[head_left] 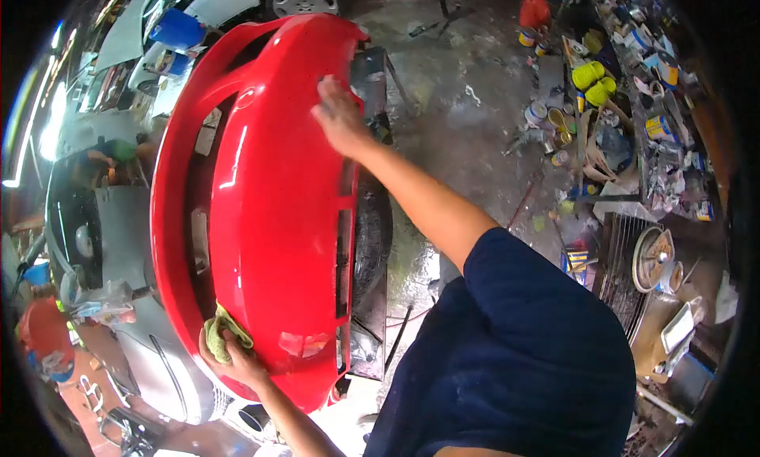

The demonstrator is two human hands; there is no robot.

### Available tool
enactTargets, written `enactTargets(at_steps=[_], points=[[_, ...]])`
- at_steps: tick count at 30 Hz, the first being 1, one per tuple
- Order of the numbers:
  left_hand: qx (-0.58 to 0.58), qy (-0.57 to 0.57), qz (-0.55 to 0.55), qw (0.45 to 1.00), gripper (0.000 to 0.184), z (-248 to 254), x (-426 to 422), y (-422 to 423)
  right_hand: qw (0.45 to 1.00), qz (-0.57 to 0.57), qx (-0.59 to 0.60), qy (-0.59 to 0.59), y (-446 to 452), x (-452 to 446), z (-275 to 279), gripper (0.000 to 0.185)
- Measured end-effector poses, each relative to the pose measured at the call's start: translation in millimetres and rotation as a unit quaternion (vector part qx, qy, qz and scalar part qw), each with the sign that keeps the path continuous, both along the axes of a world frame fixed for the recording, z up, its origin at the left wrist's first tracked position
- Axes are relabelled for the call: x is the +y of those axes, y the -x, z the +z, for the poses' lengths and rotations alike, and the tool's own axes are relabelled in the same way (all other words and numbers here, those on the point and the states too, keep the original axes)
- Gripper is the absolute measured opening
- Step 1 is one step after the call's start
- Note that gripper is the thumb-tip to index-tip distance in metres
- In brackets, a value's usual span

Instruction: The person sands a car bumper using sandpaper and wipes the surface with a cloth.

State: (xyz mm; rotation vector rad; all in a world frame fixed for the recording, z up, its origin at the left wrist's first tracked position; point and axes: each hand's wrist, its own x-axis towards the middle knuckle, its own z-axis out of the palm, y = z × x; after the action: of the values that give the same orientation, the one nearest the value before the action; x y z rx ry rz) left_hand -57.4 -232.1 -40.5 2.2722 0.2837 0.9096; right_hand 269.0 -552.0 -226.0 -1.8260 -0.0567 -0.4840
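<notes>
Wiping is best done softly: the green cloth [223, 321] is gripped by the left fingers [235, 349], the red bumper [277, 219] is under them, and the right fingers [332, 94] are held apart over it.

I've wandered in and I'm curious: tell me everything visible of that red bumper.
The bumper is long, curved and glossy red, apparently painted plastic, with reflections. Large openings line its left in the picture, narrow slots its right. It lies lengthwise mid-view, its support mostly hidden. The left hand holds a green cloth against it; the right hand appears to rest on it.
</notes>
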Motion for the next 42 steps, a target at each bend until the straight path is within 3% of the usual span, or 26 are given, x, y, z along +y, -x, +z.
enactTargets(at_steps=[3, 5, 7, 8, 10, 12, 13, 15, 16, 17, 18, 19, 20, 21, 23, 24, 25, 27, 30, 31, 32, 35, 37, 39, 41, 42], points=[[0.006, 0.011, 0.009, 1.000, 0.044, 4.7, -9.1, -0.7, 0.995, -0.029, 0.080, -0.051, -23.1, -15.0, 4.3, 0.077], [0.004, 0.013, -0.002, 1.000, 0.045, 4.0, -6.4, 0.0, 0.996, -0.059, 0.061, 0.022, -8.9, 10.6, 23.3, 0.078], [0.001, 0.023, -0.013, 1.000, 0.046, -1.8, 2.5, 1.6, 0.990, -0.044, -0.087, 0.105, 56.8, 53.0, 45.1, 0.076], [0.004, 0.030, -0.013, 0.999, 0.045, -0.7, 3.4, 3.5, 0.989, 0.017, -0.112, 0.093, 108.9, 62.9, 69.6, 0.078], [0.010, 0.046, -0.013, 0.999, 0.042, 2.4, -0.3, 2.8, 0.963, 0.152, -0.106, 0.197, 205.2, 88.8, 95.5, 0.083], [0.017, 0.055, -0.016, 0.998, 0.045, 3.8, -3.1, 5.1, 0.876, 0.279, -0.276, 0.279, 288.5, 120.7, 67.9, 0.079], [0.018, 0.059, -0.018, 0.998, 0.046, 6.1, -3.4, 5.2, 0.864, 0.358, -0.294, 0.199, 309.1, 136.1, 39.3, 0.080], [0.011, 0.091, -0.036, 0.995, 0.048, 6.8, -2.3, 4.4, 0.841, 0.434, -0.209, 0.248, 272.4, 109.4, 67.2, 0.084], [0.002, 0.103, -0.046, 0.994, 0.048, 3.0, 1.0, 4.0, 0.888, 0.252, -0.313, 0.221, 237.8, 114.2, 52.9, 0.089], [-0.004, 0.115, -0.055, 0.992, 0.048, 1.3, 3.5, 5.1, 0.929, 0.167, -0.234, 0.235, 196.4, 95.8, 76.8, 0.081], [-0.003, 0.111, -0.047, 0.993, 0.048, 3.3, 0.8, 4.9, 0.941, 0.050, -0.262, 0.208, 134.0, 80.4, 67.2, 0.071], [-0.005, 0.042, -0.025, 0.999, 0.050, 0.1, 7.6, 4.4, 0.969, -0.007, -0.193, 0.153, 66.8, 60.0, 66.4, 0.067], [-0.005, 0.063, -0.027, 0.998, 0.051, -0.6, 7.7, 5.0, 0.998, 0.055, -0.023, 0.033, 25.9, 23.6, 91.1, 0.071], [-0.007, 0.084, -0.029, 0.996, 0.051, -1.0, 5.1, 4.5, 0.998, -0.007, -0.014, 0.055, -29.3, 10.5, 60.8, 0.075], [-0.008, 0.027, 0.000, 1.000, 0.052, 0.7, 3.0, 2.7, 0.994, -0.054, 0.059, 0.080, -52.0, 13.5, 47.7, 0.077], [-0.005, -0.001, 0.005, 1.000, 0.052, 1.6, 5.4, 3.0, 0.996, -0.052, 0.036, 0.061, -26.2, 27.9, 64.3, 0.079], [-0.002, -0.027, 0.011, 1.000, 0.052, 1.2, 6.5, 2.4, 0.992, -0.050, -0.064, 0.095, -2.6, 53.6, 60.2, 0.080], [-0.004, -0.017, 0.009, 1.000, 0.053, 5.2, 3.2, 1.2, 0.973, -0.008, -0.181, 0.142, 111.1, 94.4, 108.6, 0.082], [-0.005, 0.006, -0.005, 1.000, 0.053, -1.5, 11.6, 3.9, 0.898, 0.172, -0.129, 0.385, 264.5, 143.1, 129.9, 0.082], [-0.009, 0.016, -0.012, 1.000, 0.053, -4.8, 14.2, 2.6, 0.885, 0.177, -0.267, 0.337, 300.8, 161.7, 92.5, 0.076], [-0.013, 0.010, -0.010, 1.000, 0.053, -3.1, 12.2, 3.0, 0.869, 0.295, -0.270, 0.290, 332.0, 167.2, 71.0, 0.071], [-0.008, 0.008, -0.011, 1.000, 0.052, -4.3, 15.1, 5.5, 0.847, 0.353, -0.285, 0.277, 346.2, 150.2, 12.6, 0.072], [-0.012, -0.027, -0.012, 0.999, 0.049, -1.3, 13.1, 4.2, 0.889, 0.314, -0.222, 0.249, 308.0, 114.4, 8.8, 0.075], [-0.007, -0.044, -0.003, 0.999, 0.048, 0.5, 10.5, 7.1, 0.940, 0.160, -0.162, 0.253, 264.5, 88.6, 18.6, 0.077], [0.001, -0.043, 0.013, 0.999, 0.047, 2.6, 7.9, 6.2, 0.990, 0.041, 0.021, 0.133, 203.9, 70.0, 8.1, 0.076], [-0.002, -0.040, 0.015, 0.999, 0.048, 4.7, 4.7, 6.9, 0.988, 0.038, 0.003, 0.153, 209.7, 73.7, 9.6, 0.076]])
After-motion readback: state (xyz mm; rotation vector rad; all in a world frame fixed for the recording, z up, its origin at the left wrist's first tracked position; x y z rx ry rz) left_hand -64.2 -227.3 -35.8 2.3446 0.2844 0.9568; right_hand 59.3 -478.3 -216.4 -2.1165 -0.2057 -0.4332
